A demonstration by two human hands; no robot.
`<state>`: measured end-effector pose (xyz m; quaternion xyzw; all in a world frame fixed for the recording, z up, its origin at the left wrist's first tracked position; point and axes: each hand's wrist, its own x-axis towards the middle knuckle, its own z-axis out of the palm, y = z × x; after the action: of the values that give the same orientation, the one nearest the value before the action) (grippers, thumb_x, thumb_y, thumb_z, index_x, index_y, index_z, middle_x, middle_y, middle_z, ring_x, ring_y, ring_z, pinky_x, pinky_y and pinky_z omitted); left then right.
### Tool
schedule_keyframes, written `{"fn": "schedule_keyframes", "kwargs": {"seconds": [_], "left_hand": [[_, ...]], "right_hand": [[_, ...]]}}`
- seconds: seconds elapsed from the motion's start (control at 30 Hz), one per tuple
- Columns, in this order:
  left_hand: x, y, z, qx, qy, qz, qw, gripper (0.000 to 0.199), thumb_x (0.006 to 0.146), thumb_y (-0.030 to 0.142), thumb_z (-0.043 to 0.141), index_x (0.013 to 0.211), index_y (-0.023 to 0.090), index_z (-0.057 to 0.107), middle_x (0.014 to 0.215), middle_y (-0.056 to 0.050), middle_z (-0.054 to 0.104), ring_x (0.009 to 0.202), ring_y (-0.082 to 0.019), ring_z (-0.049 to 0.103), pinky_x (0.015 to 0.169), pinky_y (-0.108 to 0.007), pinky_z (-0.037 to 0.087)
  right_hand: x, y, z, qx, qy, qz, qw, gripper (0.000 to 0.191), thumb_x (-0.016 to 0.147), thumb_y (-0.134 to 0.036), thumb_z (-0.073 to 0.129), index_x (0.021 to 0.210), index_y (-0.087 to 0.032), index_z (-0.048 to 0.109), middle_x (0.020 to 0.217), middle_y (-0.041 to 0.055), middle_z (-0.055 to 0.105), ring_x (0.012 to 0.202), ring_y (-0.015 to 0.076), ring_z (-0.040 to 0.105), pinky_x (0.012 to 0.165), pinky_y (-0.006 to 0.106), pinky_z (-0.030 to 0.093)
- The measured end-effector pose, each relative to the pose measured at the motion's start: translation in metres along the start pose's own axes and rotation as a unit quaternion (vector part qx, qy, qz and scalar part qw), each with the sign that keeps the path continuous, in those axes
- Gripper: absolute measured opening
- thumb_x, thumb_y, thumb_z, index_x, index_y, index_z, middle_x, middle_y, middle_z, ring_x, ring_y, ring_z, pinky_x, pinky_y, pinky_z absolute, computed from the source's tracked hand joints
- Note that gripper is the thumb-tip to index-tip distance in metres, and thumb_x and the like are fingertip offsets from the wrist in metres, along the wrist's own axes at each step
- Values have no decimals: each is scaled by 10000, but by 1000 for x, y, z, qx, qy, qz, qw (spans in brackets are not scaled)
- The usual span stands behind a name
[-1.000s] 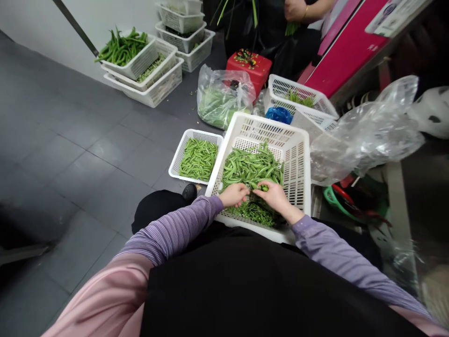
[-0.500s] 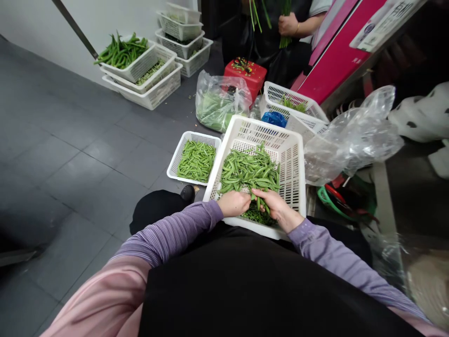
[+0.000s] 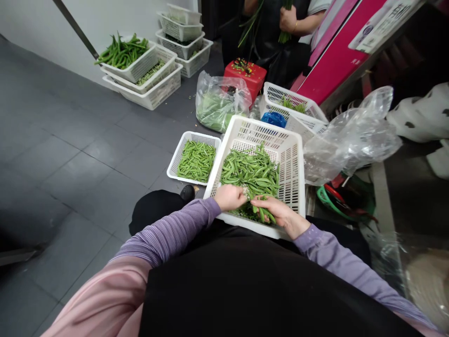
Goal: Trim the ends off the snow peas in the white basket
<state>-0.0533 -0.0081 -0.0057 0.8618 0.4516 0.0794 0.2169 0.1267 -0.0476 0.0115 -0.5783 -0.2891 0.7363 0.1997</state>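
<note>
In front of my lap stands a large white slotted basket [image 3: 297,182], with a heap of green pea pods [image 3: 247,171] in it. My right hand [image 3: 277,211] is curled round several pods [image 3: 264,211], palm partly turned up, above the near end of the basket. Close to its left, my left hand [image 3: 230,197] is closed with the fingers bent in. Whatever its fingertips pinch, if anything, is hidden. Darker green scraps lie below both hands. A smaller white basket [image 3: 170,171] of pea pods [image 3: 197,161] sits on the floor against the large one's left side.
Ahead are a clear bag of greens [image 3: 214,110], a red stool [image 3: 259,77] and another white basket [image 3: 268,100]. A co-worker's hand [image 3: 288,19] grips green stalks. Stacked baskets [image 3: 154,96] stand by the wall. Right are a plastic bag [image 3: 354,135] and a green basin [image 3: 324,201].
My hands have drawn slightly apart: the left a little left and up, the right a little right and down, its pods now more exposed. The co-worker's stalks have shifted.
</note>
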Motion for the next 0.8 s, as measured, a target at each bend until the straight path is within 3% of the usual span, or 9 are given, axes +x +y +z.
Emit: {"fn": "schedule_keyframes", "kwargs": {"seconds": [0.07,0.13,0.2,0.27,0.33,0.47,0.6,0.7,0.8], "left_hand": [[4,-9,-2,9,5,-62,998,280,793,277,352,713,161,594,681,-57,611,644,-163,561,606,-264,392],[6,-12,-3,12,5,-73,997,283,809,265,336,785,159,597,716,-57,608,672,-158,564,634,-261,401],[3,-8,-3,13,17,-38,999,274,805,239,353,950,157,570,841,-60,605,732,-153,569,658,-252,412],[-2,1,-4,15,30,31,999,362,795,215,378,1145,176,463,1020,-64,559,790,-141,567,658,-238,422],[-5,9,-4,24,21,107,994,409,807,237,391,1215,208,393,1121,-62,502,818,-133,563,642,-228,427],[-7,14,-3,67,-72,185,978,261,851,276,342,946,188,568,935,-57,570,785,-145,564,610,-229,417],[-6,10,-3,2,-203,222,954,229,814,269,418,731,171,608,758,-33,611,664,-120,553,574,-207,388],[-3,8,-9,-159,-228,182,943,225,793,260,450,662,157,601,632,6,589,581,-79,514,571,-176,375],[3,8,-11,-319,-179,49,929,308,844,286,341,737,125,581,586,19,551,476,-51,461,514,-167,374]], "right_hand": [[-6,3,-6,11,-34,24,999,274,595,-331,693,679,-164,492,516,-43,520,345,48,414,279,155,249],[-9,5,-13,28,-61,41,997,274,607,-338,686,677,-163,487,534,-37,520,376,55,442,284,149,235],[-10,7,-18,31,-74,46,996,264,617,-340,678,680,-162,493,536,-37,512,386,56,445,289,149,229],[-9,7,-22,17,-79,43,996,254,627,-349,667,676,-158,506,541,-33,509,389,55,441,293,156,228],[-6,8,-23,-4,-78,34,996,255,634,-368,654,673,-155,519,546,-31,505,398,59,442,302,165,228],[-2,3,-26,-128,-79,24,988,298,645,-433,622,720,-151,562,523,-41,495,374,49,382,328,185,233],[-1,-13,-25,-358,-109,-30,927,351,588,-430,668,801,-154,627,562,-36,556,425,53,389,410,194,286],[-1,-21,-17,-414,-168,-84,891,337,549,-407,699,790,-177,654,626,-29,597,529,89,461,495,202,342],[6,-20,-6,-310,-93,-152,934,272,600,-398,669,759,-181,624,657,-22,595,552,99,480,517,208,369]]}}
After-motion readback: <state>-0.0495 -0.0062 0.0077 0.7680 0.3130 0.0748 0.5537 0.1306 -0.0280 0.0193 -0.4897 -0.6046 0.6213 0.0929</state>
